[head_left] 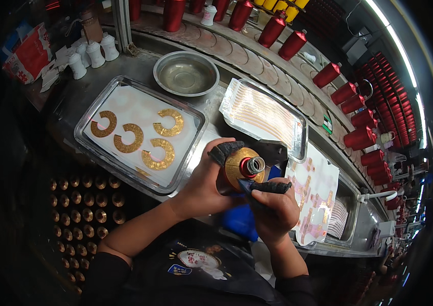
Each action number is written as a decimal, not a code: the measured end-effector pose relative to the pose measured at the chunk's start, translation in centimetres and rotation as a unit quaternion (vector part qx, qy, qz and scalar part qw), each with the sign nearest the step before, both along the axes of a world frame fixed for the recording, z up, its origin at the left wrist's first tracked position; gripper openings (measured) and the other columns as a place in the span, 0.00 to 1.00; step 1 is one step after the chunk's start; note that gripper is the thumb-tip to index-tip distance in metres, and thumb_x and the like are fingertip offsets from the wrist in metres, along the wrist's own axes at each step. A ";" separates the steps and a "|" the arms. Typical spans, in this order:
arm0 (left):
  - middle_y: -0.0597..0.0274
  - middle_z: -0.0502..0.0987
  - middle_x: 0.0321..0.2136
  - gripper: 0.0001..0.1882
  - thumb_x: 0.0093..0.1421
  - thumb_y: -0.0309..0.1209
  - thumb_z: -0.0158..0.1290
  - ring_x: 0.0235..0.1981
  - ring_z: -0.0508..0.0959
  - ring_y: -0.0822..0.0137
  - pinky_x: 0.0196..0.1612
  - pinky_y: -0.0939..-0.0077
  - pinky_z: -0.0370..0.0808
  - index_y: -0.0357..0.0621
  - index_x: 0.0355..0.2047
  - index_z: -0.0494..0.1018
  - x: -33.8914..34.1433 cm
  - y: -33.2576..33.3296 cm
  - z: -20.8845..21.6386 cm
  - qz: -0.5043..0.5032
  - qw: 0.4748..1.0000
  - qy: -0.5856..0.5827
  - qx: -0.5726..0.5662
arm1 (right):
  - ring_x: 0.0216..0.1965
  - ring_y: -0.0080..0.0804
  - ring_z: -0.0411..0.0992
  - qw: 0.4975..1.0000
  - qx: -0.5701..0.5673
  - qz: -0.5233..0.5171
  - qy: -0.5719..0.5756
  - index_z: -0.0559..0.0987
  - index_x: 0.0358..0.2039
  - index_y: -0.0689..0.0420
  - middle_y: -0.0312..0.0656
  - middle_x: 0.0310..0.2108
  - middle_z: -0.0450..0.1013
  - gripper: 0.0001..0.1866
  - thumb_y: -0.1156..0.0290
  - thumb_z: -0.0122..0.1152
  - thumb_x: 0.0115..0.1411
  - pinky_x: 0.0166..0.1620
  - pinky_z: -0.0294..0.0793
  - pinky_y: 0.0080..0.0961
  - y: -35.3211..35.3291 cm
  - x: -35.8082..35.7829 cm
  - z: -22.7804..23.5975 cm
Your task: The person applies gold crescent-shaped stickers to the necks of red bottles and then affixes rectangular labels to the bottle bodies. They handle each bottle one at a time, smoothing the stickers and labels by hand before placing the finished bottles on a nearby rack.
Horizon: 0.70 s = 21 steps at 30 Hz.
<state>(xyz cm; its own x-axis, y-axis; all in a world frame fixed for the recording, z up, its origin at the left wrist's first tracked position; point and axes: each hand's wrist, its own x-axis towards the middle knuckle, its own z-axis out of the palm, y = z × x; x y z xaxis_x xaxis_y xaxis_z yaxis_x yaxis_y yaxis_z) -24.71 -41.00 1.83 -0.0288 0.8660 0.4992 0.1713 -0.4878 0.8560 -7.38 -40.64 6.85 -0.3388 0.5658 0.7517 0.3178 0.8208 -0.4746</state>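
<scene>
My left hand is wrapped round a red bottle, its open, clear threaded neck tilted up toward me. A gold ring-shaped decal covers the bottle's shoulder. Black wrapping covers a finger of each hand. My right hand is closed at the bottle's near right side, pinching a small dark pointed piece against the gold shoulder; its exact kind is unclear. Left of the bottle, a metal tray bears several gold C-shaped decals on white paper.
Behind the tray stands a metal bowl of liquid. Another tray holds a striped decal sheet; a patterned sheet lies right. Red bottles line the conveyor. Gold-topped items fill the lower left. A white faucet juts right.
</scene>
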 end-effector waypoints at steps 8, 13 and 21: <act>0.49 0.68 0.54 0.43 0.41 0.33 0.72 0.56 0.70 0.47 0.59 0.58 0.70 0.44 0.57 0.66 0.0 0.5 0.1 0.057 0.997 0.034 0.046 | 0.33 0.43 0.75 1.000 -0.015 -0.016 0.004 0.82 0.36 0.57 0.43 0.31 0.77 0.19 0.88 0.69 0.42 0.39 0.74 0.33 0.0 -0.1 -0.1; 0.48 0.68 0.54 0.43 0.41 0.35 0.73 0.56 0.69 0.46 0.59 0.56 0.69 0.44 0.57 0.66 0.3 0.6 0.0 0.046 0.993 0.104 0.038 | 0.34 0.43 0.75 0.999 -0.037 -0.024 0.003 0.82 0.38 0.58 0.43 0.32 0.77 0.19 0.89 0.69 0.43 0.39 0.74 0.33 -0.4 0.1 -0.3; 0.48 0.68 0.53 0.39 0.44 0.35 0.72 0.53 0.72 0.48 0.57 0.58 0.70 0.44 0.56 0.67 1.3 0.4 -2.3 0.114 0.984 0.110 0.088 | 0.34 0.43 0.74 0.999 0.021 -0.012 -0.024 0.83 0.36 0.58 0.42 0.31 0.76 0.16 0.85 0.67 0.43 0.39 0.74 0.33 -0.8 -1.1 -0.1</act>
